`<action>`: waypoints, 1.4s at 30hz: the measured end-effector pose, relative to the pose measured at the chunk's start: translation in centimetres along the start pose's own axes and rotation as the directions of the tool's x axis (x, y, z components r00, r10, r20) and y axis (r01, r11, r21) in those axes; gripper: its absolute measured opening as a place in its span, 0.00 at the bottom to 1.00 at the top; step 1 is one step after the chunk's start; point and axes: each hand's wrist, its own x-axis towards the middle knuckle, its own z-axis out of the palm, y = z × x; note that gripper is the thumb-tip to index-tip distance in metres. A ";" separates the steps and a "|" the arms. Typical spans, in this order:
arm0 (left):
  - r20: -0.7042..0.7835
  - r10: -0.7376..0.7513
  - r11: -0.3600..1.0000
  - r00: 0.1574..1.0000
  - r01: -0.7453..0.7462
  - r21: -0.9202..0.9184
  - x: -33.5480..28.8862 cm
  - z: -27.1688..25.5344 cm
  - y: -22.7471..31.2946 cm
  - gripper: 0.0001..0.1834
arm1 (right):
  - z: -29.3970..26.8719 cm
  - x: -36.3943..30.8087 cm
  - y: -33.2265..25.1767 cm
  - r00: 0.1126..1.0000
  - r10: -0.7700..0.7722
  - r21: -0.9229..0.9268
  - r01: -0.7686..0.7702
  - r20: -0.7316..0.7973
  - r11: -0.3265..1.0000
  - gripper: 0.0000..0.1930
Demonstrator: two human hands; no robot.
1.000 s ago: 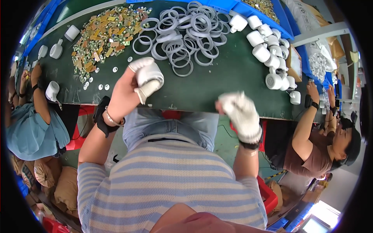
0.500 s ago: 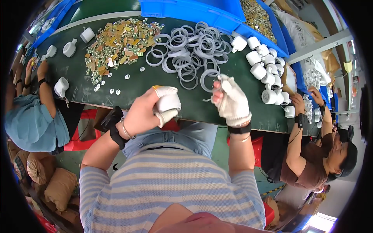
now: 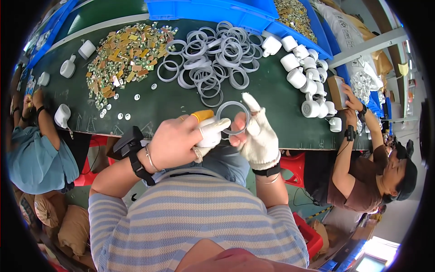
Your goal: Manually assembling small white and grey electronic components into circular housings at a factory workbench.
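Note:
My left hand is closed around a white round plastic housing, mostly hidden behind its fingers. One of those fingers wears a yellow cover, others white ones. Close beside it, my right hand, in a white glove with some bare fingertips, pinches a translucent grey ring. The ring stands at the housing's right side, against the left hand's covered fingertip; whether it touches the housing cannot be made out. Beyond both hands lies a heap of similar grey rings on the dark green table.
Small circuit boards are heaped at the back left, with white discs scattered nearer. White round housings cluster at right. A blue bin borders the back. Co-workers sit on both sides; the right one's hand touches a box.
My right hand has brought a ring from the heap's near edge toward me and leftward, beside the housing. My left hand has turned, its fingers now covering more of the housing.

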 end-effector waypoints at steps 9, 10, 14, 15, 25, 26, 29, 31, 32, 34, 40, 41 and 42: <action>0.139 -0.073 0.613 0.988 0.154 -0.775 -0.2 -1.0 -1.1 0.35 | 0.3 0.0 -3.3 0.842 -0.128 -0.845 0.493 0.524 -0.208 0.17; 0.214 -0.257 0.232 0.942 0.275 -0.933 -0.6 0.0 -0.6 0.36 | -0.1 0.0 -3.1 0.849 -0.163 -0.864 0.502 0.502 -0.043 0.16; 0.455 -0.405 -0.423 0.793 0.279 -0.862 0.0 0.6 -1.1 0.39 | 1.8 -1.0 -2.3 0.984 -0.176 -0.685 0.135 0.010 0.716 0.13; 0.466 -0.353 -0.458 0.811 0.285 -0.842 0.2 0.4 -0.9 0.43 | 2.1 -1.3 -2.1 0.996 -0.085 -0.562 0.071 0.001 0.824 0.14; 0.392 -0.323 -0.277 0.862 0.310 -0.910 -1.0 2.2 0.2 0.61 | 2.7 -1.4 -0.4 0.996 -0.084 -0.756 0.059 0.006 0.652 0.13; 0.396 -0.323 -0.279 0.860 0.313 -0.908 -1.2 2.4 0.1 0.61 | 2.7 -1.3 -0.3 0.997 -0.083 -0.754 0.056 0.002 0.654 0.13; 0.352 -0.332 -0.217 0.875 0.292 -0.931 -1.6 2.9 0.2 0.60 | 2.9 -1.2 -0.5 0.998 -0.048 -0.721 0.007 -0.036 0.693 0.13; 0.321 -0.338 -0.183 0.885 0.273 -0.944 -1.8 3.2 0.3 0.61 | 3.2 -1.2 -0.7 0.996 0.018 -0.749 -0.073 -0.082 0.659 0.13; 0.322 -0.337 -0.185 0.885 0.273 -0.944 -1.8 3.3 0.4 0.61 | 3.1 -1.2 -0.7 0.996 0.018 -0.749 -0.075 -0.084 0.658 0.13; 0.314 -0.355 -0.191 0.880 0.261 -0.946 -1.8 3.3 0.5 0.61 | 3.0 -1.2 -0.5 0.997 -0.008 -0.730 -0.047 -0.072 0.682 0.13; 0.289 -0.348 -0.156 0.892 0.248 -0.956 -2.1 3.8 0.4 0.61 | 2.8 -1.4 -0.5 0.998 -0.009 -0.759 -0.047 -0.070 0.650 0.15; 0.289 -0.348 -0.156 0.892 0.249 -0.956 -2.1 3.8 0.5 0.61 | 2.8 -1.4 -0.4 0.998 -0.009 -0.758 -0.047 -0.070 0.650 0.15; 0.294 -0.354 -0.165 0.888 0.250 -0.954 -2.1 3.8 0.5 0.61 | 2.7 -1.4 -0.4 0.997 -0.006 -0.746 -0.052 -0.075 0.664 0.15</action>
